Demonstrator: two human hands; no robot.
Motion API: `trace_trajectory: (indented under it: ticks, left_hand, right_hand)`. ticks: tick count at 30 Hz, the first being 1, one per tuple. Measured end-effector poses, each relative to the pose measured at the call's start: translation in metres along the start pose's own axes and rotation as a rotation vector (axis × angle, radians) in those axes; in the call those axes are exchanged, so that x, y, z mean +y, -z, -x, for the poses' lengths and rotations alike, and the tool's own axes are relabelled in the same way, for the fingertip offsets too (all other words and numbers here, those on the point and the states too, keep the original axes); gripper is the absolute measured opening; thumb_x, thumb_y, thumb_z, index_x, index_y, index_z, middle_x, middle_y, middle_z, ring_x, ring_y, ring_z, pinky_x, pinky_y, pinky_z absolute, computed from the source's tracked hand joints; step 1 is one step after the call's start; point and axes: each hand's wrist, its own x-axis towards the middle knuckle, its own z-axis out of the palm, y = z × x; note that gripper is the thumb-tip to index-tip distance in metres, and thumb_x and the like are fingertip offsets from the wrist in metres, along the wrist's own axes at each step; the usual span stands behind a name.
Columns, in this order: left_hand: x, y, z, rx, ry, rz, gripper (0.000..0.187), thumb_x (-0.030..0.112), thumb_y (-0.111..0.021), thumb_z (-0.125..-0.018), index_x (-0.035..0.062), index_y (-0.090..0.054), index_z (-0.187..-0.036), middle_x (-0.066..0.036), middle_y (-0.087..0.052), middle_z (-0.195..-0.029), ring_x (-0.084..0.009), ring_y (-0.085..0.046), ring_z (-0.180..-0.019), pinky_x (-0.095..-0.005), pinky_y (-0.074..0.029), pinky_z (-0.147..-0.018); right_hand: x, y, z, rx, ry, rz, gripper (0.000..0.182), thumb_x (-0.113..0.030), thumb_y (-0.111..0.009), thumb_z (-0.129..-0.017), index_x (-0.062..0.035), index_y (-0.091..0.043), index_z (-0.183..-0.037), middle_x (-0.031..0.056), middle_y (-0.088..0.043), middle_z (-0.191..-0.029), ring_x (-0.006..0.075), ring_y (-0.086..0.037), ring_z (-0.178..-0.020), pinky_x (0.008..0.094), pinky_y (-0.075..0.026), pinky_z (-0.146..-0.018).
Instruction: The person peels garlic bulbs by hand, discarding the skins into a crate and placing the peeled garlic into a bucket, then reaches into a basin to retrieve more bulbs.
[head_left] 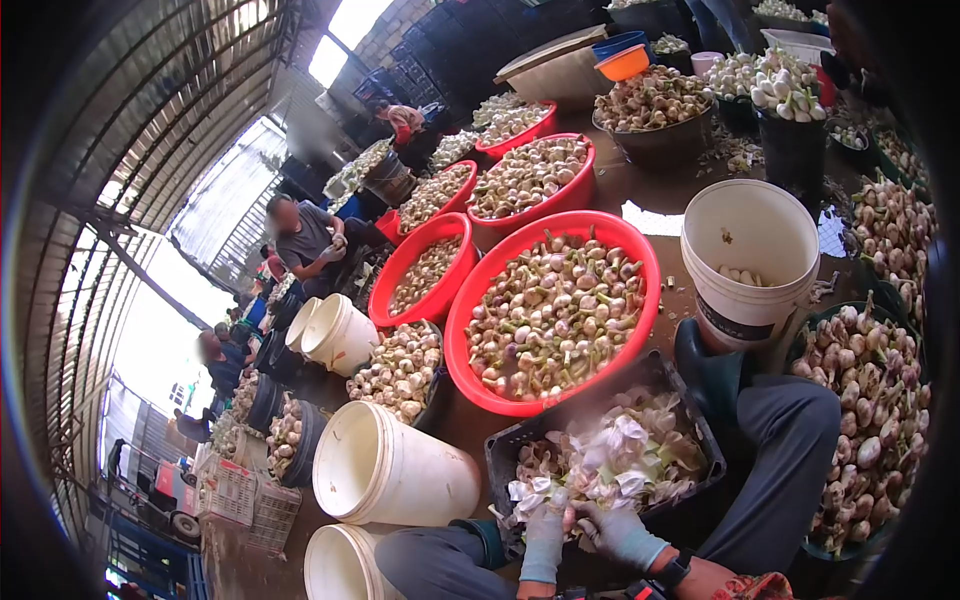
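My left hand [545, 538], in a pale glove with a light blue cuff, is closed at the near edge of a black crate [705, 425]. My right hand [622, 534], gloved the same way and with a black watch at the wrist, is closed close beside it, thumb and fingers bent toward the left. A small pinkish piece shows between the two hands; what each one grips is too small to make out. Garlic skins and leaves [620, 450] fill the crate just beyond them. Behind the crate stands a large red basin [652, 290] full of garlic bulbs.
A white bucket [745, 230] with a few cloves stands beyond my right knee. Empty white buckets [400, 465] lie at the left. A garlic-filled green basket [865, 430] is at the right. More red basins and seated people [315, 240] are farther back.
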Motion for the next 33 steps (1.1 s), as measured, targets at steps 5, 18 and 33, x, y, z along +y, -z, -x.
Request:
trace_trajectory:
  ticks: [5,18,33]
  left_hand:
    - [-0.047,0.01,-0.035,-0.063,-0.495,-0.593,0.031,0.038,-0.054,-0.091,0.0101,-0.062,-0.101,-0.015,-0.061,-0.082,-0.0267,-0.059,-0.071,-0.0408,-0.047,-0.063]
    - [0.01,0.002,-0.002,-0.335,0.209,0.18,0.041,0.049,-0.059,-0.086,0.0101,-0.061,-0.073,0.006,-0.041,-0.053,-0.0048,-0.03,-0.045,-0.0227,-0.023,-0.041]
    - [0.003,0.0,0.011,-0.369,-0.089,0.197,0.048,0.038,-0.066,-0.086,-0.0011,-0.054,-0.111,-0.004,-0.057,-0.095,-0.0097,-0.054,-0.08,-0.0231,-0.045,-0.068]
  right_hand:
    - [0.013,-0.018,-0.004,0.108,-0.02,-0.191,0.028,-0.029,-0.049,-0.093,-0.0126,-0.058,-0.115,0.016,-0.064,-0.078,0.0344,-0.063,-0.071,0.0412,-0.05,-0.065]
    - [0.023,0.0,-0.013,0.087,0.089,0.133,0.035,-0.043,-0.06,-0.084,-0.0138,-0.064,-0.103,0.0116,-0.066,-0.084,0.0315,-0.063,-0.08,0.0398,-0.05,-0.07]
    - [0.026,0.003,-0.016,0.142,-0.168,-0.858,0.034,-0.018,-0.059,-0.089,0.0035,-0.049,-0.113,0.0059,-0.058,-0.094,0.0135,-0.054,-0.076,0.0272,-0.047,-0.068]
